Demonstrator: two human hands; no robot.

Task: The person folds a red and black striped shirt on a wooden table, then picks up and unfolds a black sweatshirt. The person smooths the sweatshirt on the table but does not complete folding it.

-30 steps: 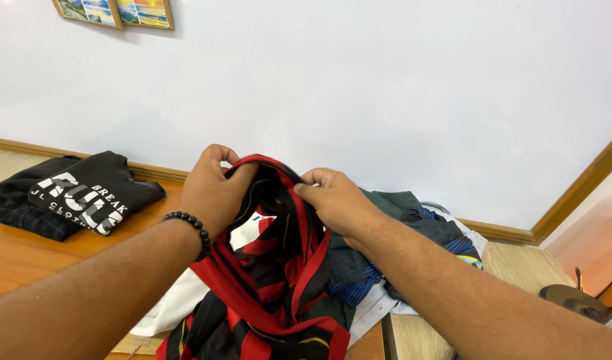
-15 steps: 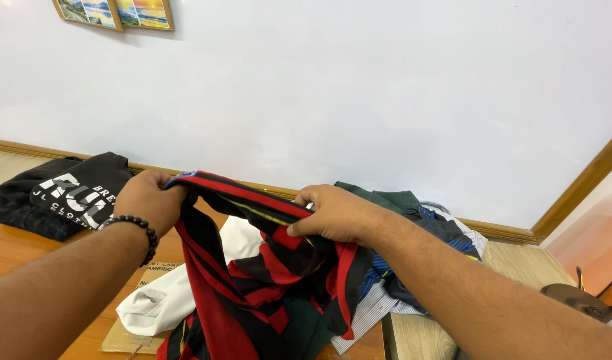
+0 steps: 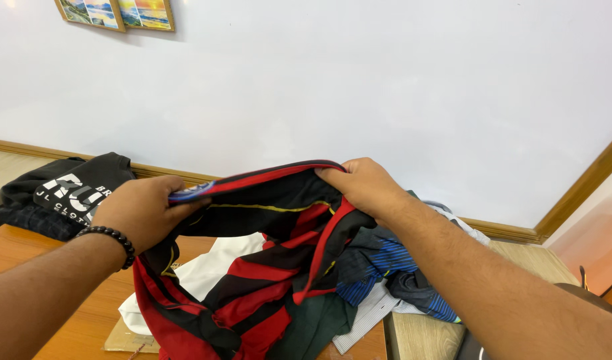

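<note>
Red and black striped cloth, a jersey point(image 3: 266, 267) with thin yellow piping, hangs in front of the person, lifted above the wooden table point(image 3: 26, 260). The left hand point(image 3: 143, 210), a black bead bracelet point(image 3: 109, 237) on its wrist, is clenched on one end of the garment's top edge; the right hand point(image 3: 363, 187) pinches the other end with fingers curled over the fabric, so the edge is drawn fairly taut between the 2 hands and the rest droops in folds toward the table.

Under the jersey lie a white garment point(image 3: 206, 273) and a flat piece of brown cardboard point(image 3: 123, 337). Just right of it sits a loose heap of clothes point(image 3: 386, 267): dark green, blue and black, and a finely striped white piece, overlapping each other. No box or basket holds any of them.

Farther left, a black printed t-shirt point(image 3: 66, 190) lies folded on the table near the white wall point(image 3: 359, 87). 2 framed pictures point(image 3: 116, 13) hang at the top left.
</note>
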